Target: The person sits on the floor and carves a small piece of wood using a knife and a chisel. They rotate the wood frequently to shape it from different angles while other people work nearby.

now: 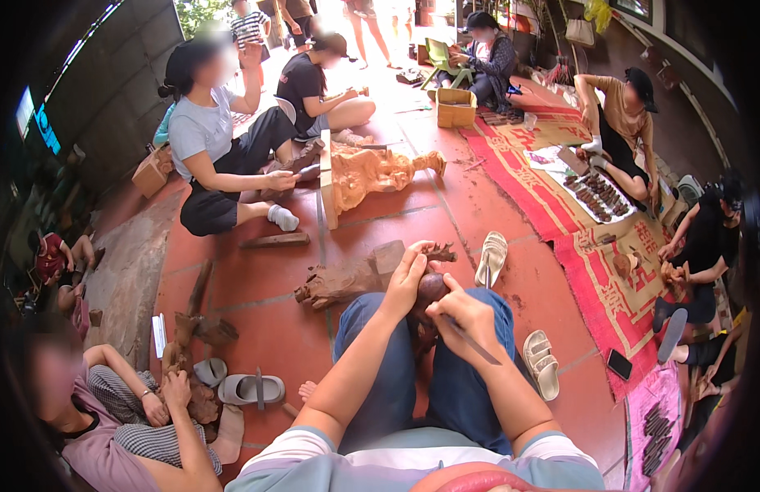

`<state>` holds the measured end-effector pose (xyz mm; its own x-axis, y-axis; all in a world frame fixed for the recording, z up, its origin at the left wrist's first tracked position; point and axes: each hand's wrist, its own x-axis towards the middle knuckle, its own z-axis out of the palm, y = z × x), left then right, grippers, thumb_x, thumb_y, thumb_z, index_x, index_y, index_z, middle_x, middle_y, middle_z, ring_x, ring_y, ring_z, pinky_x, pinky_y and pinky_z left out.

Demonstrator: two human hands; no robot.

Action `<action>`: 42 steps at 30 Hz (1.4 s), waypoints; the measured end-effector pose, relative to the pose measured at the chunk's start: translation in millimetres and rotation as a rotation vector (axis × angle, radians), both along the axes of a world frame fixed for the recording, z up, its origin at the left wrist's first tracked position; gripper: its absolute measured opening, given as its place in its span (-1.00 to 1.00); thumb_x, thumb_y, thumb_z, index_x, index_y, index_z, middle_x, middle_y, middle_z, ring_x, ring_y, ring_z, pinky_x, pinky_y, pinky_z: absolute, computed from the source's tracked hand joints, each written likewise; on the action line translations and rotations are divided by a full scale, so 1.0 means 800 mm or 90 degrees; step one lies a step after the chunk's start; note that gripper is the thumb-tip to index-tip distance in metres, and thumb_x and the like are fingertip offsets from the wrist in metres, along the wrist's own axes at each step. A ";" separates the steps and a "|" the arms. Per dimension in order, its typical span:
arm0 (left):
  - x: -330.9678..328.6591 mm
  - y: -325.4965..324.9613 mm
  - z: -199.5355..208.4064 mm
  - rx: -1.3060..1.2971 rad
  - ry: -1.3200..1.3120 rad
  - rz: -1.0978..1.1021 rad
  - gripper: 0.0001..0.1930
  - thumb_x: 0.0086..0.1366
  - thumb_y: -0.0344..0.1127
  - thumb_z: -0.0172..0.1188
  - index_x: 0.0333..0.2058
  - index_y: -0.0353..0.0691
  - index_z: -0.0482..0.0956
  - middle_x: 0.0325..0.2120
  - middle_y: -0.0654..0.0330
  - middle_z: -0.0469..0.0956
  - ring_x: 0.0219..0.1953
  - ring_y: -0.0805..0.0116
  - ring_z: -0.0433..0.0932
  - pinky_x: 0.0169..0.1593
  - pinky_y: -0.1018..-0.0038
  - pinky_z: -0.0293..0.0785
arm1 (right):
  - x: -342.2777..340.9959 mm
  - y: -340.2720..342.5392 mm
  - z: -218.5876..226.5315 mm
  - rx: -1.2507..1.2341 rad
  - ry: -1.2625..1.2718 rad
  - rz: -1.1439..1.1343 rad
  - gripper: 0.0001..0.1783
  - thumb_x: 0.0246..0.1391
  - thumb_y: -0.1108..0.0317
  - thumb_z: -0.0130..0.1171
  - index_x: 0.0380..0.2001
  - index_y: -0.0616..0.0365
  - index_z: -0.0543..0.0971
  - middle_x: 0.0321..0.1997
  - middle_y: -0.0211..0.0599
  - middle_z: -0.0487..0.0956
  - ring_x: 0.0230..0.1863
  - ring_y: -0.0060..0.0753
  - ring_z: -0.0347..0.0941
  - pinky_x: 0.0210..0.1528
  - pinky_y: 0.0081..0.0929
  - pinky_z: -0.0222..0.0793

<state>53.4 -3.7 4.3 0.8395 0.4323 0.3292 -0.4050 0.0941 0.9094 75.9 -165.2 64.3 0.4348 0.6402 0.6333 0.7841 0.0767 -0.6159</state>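
Above my knees is a dark brown wood carving (432, 289) with a smooth rounded part and a jagged, branching end on its far side. My left hand (406, 283) wraps round it from the left. My right hand (466, 316) is closed on a slim, flat dark carving tool (476, 348), whose one end sticks out back along my wrist. The tool's other end, at the carving, is hidden by my fingers. Just beyond my left knee, a larger brown wood carving (347, 277) lies on the floor.
A pale carved wooden figure (372, 176) lies ahead, beside a seated person. Sandals (541, 365) and a phone (618, 364) lie at my right, near a red patterned mat (577, 271). Another person (109, 410) works on a wooden piece close at my left. A yellow box (456, 113) stands farther back.
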 end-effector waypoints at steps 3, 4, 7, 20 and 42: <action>0.009 -0.001 -0.002 -0.032 0.019 -0.049 -0.61 0.42 -0.18 -0.12 0.14 -0.18 0.26 -0.16 0.22 0.43 -0.17 0.50 0.44 -0.04 0.52 0.40 | 0.031 -0.007 0.000 0.085 0.364 0.104 -0.89 -0.10 0.64 0.25 -0.53 0.27 0.52 -0.53 -0.34 0.57 -0.31 -0.49 0.55 0.09 -0.35 0.39; 0.005 -0.010 0.008 -0.006 0.022 -0.001 -0.61 0.43 -0.20 -0.17 0.17 -0.18 0.23 -0.15 0.20 0.41 -0.20 0.50 0.45 -0.05 0.53 0.41 | 0.028 -0.010 0.003 0.087 0.374 0.066 -0.90 -0.09 0.64 0.25 -0.53 0.26 0.52 -0.53 -0.36 0.56 -0.31 -0.49 0.55 0.11 -0.35 0.38; 0.008 -0.006 -0.007 0.028 0.016 0.041 -0.60 0.43 -0.23 -0.19 0.19 -0.18 0.22 -0.14 0.20 0.41 -0.20 0.50 0.45 -0.05 0.54 0.40 | 0.007 0.003 -0.005 0.062 0.001 0.041 -0.91 -0.05 0.61 0.25 -0.53 0.25 0.53 -0.53 -0.43 0.54 -0.32 -0.46 0.56 0.18 -0.29 0.32; 0.016 -0.003 -0.011 0.057 -0.018 0.083 -0.68 0.39 -0.32 -0.12 0.07 -0.23 0.36 -0.08 0.21 0.42 -0.23 0.53 0.45 -0.05 0.58 0.36 | 0.023 -0.004 -0.001 0.102 0.300 0.006 -0.89 -0.06 0.61 0.23 -0.53 0.26 0.49 -0.53 -0.33 0.54 -0.34 -0.57 0.51 -0.07 -0.48 0.44; -0.003 -0.005 0.013 -0.186 0.064 0.038 -0.60 0.42 -0.08 -0.16 0.07 -0.21 0.37 -0.16 0.12 0.49 -0.18 0.40 0.50 -0.04 0.55 0.37 | 0.009 0.000 -0.004 0.110 0.202 -0.031 -0.86 -0.13 0.56 0.33 -0.50 0.24 0.54 -0.39 -0.25 0.62 -0.10 -0.24 0.55 -0.05 -0.44 0.43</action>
<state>50.9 -7.4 14.5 0.8322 0.5453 0.1006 -0.3268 0.3357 0.8835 83.1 -165.1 60.9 0.6545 0.5098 0.5583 0.5607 0.1681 -0.8108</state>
